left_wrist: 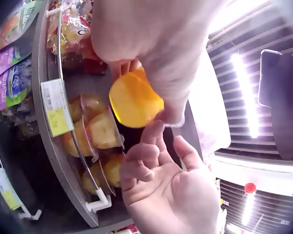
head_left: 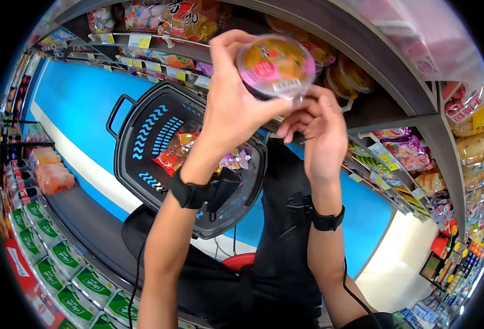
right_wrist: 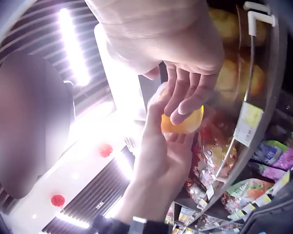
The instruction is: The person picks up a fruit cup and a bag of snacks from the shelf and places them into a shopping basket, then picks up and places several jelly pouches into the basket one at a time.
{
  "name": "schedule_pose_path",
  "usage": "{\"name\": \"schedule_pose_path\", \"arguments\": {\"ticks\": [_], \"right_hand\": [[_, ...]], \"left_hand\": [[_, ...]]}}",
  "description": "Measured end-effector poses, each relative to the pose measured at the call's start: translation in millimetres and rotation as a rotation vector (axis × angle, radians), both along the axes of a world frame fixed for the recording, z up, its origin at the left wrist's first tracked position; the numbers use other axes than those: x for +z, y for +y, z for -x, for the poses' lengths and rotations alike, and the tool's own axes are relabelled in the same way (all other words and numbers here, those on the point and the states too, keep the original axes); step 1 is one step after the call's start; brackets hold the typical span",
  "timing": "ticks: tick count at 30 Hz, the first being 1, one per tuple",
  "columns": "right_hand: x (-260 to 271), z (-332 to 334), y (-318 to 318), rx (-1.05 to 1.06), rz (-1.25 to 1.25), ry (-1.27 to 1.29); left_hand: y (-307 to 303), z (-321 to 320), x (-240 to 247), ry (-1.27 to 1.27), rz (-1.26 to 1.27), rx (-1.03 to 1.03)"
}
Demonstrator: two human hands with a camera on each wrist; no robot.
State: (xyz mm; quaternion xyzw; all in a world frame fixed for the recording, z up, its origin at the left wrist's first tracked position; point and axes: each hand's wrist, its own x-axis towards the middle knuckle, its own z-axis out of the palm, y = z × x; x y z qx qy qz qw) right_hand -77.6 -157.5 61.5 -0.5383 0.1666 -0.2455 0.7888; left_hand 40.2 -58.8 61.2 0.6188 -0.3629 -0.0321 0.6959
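My left hand [head_left: 228, 107] grips a round clear fruit jelly cup [head_left: 275, 60] by its side, thumb along the near edge. Its printed lid with a pink band and a barcode faces up in the head view; the left wrist view shows its yellow-orange body [left_wrist: 136, 100]. Just below and right of the cup is my right hand [head_left: 324, 129], palm turned up and fingers loosely bent, fingertips right at the cup's lower edge. Similar cups [head_left: 357, 74] stand on the shelf behind, and again in the left wrist view.
A black shopping basket [head_left: 124, 159] stands below on the blue floor, with a red snack bag [head_left: 168, 159] and other packets inside. A dark shelf edge [head_left: 382, 82] runs close above the right hand. Green-and-white packs [head_left: 88, 282] line the lower left.
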Motion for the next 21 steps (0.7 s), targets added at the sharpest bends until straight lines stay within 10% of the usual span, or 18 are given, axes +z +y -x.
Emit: {"name": "schedule_pose_path", "arguments": {"ticks": [6, 8, 19, 21], "right_hand": [[-104, -9, 52, 0.274, -0.168, 0.243], [-147, -11, 60, 0.405, 0.502, -0.052], [-171, -10, 74, 0.294, 0.586, -0.018], [-167, -7, 70, 0.288, 0.648, -0.016]], "left_hand": [[-48, -17, -17, 0.019, 0.153, 0.039], [-66, -18, -14, 0.061, 0.263, -0.025], [-88, -12, 6, 0.064, 0.101, -0.036], [-108, 7, 10, 0.113, 0.222, 0.280]]}}
